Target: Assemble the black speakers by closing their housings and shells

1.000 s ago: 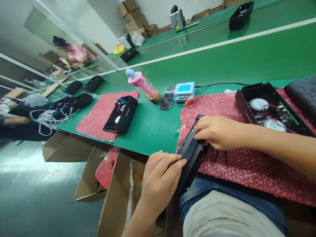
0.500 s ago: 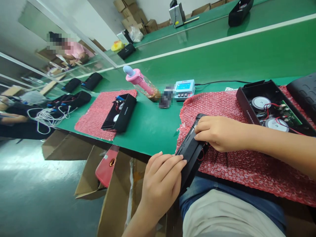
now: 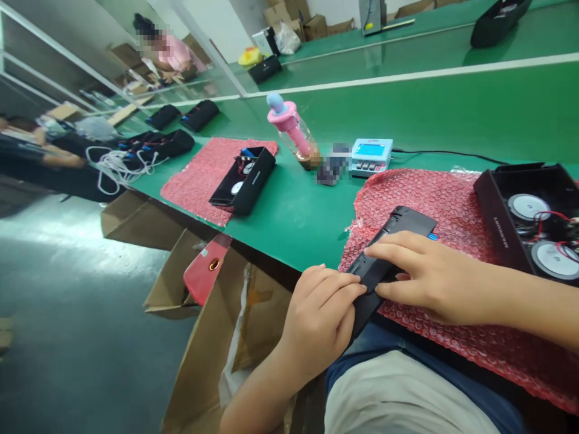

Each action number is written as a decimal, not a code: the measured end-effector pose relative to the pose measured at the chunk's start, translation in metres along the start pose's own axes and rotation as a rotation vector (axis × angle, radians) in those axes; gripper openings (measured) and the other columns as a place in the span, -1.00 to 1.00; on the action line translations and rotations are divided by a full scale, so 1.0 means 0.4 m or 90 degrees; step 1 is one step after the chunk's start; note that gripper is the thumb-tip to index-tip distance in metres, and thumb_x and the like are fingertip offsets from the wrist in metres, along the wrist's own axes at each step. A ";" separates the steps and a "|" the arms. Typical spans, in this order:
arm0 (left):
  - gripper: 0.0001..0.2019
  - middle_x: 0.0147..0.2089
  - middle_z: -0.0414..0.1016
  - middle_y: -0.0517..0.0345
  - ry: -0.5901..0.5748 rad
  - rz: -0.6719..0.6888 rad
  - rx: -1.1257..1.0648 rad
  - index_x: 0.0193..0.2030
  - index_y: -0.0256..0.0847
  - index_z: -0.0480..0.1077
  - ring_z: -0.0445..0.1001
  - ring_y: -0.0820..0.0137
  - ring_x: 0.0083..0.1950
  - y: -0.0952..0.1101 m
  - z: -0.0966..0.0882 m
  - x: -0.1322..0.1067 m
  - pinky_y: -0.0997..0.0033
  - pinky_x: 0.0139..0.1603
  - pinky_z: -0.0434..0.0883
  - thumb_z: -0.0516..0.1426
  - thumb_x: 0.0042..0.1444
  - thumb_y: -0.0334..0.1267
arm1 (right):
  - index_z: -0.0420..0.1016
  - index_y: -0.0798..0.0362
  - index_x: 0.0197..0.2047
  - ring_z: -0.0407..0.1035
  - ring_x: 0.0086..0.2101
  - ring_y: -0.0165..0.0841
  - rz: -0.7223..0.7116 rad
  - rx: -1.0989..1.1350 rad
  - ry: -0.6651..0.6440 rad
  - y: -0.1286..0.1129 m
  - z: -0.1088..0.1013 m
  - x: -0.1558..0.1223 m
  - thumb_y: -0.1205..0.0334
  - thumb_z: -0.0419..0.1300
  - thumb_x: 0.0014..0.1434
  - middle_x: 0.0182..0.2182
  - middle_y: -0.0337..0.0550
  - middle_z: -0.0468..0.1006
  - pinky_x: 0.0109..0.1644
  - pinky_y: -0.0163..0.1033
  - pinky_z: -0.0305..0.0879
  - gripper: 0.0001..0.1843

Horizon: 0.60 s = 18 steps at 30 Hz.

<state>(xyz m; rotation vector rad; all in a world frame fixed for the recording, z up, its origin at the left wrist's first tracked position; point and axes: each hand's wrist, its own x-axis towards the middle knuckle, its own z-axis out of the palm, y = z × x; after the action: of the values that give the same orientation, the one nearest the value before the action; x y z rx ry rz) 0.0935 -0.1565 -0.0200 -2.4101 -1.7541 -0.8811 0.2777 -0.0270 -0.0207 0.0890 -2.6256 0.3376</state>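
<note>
Black plastic slim, elongated case point(image 3: 376, 271) sits between both hands, its far end above red bubble wrap point(image 3: 416, 181) on a green table point(image 3: 294, 232), its near end reaching toward the pale-clothed lap point(image 3: 398, 395). Long axis runs diagonally: lower left by the body to upper right, away from it.

Left hand point(image 3: 319, 319) is nearer the near end, closed over it, fingers curled across the upper face; thumb hidden, hold underneath not visible. Right hand point(image 3: 429, 277) is nearer the far end, half open: index finger and thumb parted, tips on the upper face around mid-length. Cannot tell whether any finger hooks below. Small bright-blue part point(image 3: 433, 237) shows at the case's far right edge.

Right of right hand: open black box point(image 3: 500, 223) with white round discs point(image 3: 529, 207) and red wires. Beyond the case: pale-blue device point(image 3: 371, 158) with lit screen; left of it, dark phone, partly blurred point(image 3: 329, 175), then clear bottle with pink lid point(image 3: 298, 138). Farther left: second open black box point(image 3: 256, 184) on another red bubble-wrap sheet point(image 3: 194, 175)
</note>
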 end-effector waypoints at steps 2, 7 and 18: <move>-0.77 -0.21 0.56 0.13 0.010 -0.007 -0.013 -0.22 -0.21 0.42 0.45 0.38 -0.19 -0.001 0.001 -0.002 0.22 -0.01 0.32 0.02 0.10 -0.55 | 0.51 0.11 -0.20 0.14 0.03 -0.12 0.003 -0.010 -0.026 -0.007 0.003 -0.001 0.38 -0.04 0.24 0.03 0.18 0.29 0.04 0.02 0.22 -0.71; -0.79 -0.20 0.56 0.10 0.017 -0.013 -0.029 -0.24 -0.24 0.42 0.44 0.37 -0.20 0.001 0.002 -0.006 0.22 -0.02 0.32 0.02 0.09 -0.54 | 0.42 0.04 -0.05 0.10 0.05 -0.08 0.040 -0.021 -0.085 -0.015 0.002 -0.006 0.41 -0.05 0.21 0.08 0.18 0.21 0.02 0.09 0.21 -0.68; -0.78 -0.20 0.57 0.12 0.012 -0.012 -0.049 -0.23 -0.24 0.41 0.46 0.40 -0.21 -0.004 0.002 -0.003 0.24 -0.04 0.32 0.02 0.09 -0.56 | 0.44 0.02 -0.14 0.14 0.05 -0.06 0.066 -0.044 -0.098 -0.030 -0.026 0.004 0.43 -0.01 0.15 0.04 0.17 0.28 0.03 0.15 0.19 -0.72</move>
<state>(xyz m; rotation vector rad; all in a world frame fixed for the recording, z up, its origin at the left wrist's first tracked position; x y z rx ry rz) 0.0921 -0.1566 -0.0216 -2.4262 -1.7716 -0.9882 0.2827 -0.0360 -0.0086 -0.0458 -2.7986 0.2843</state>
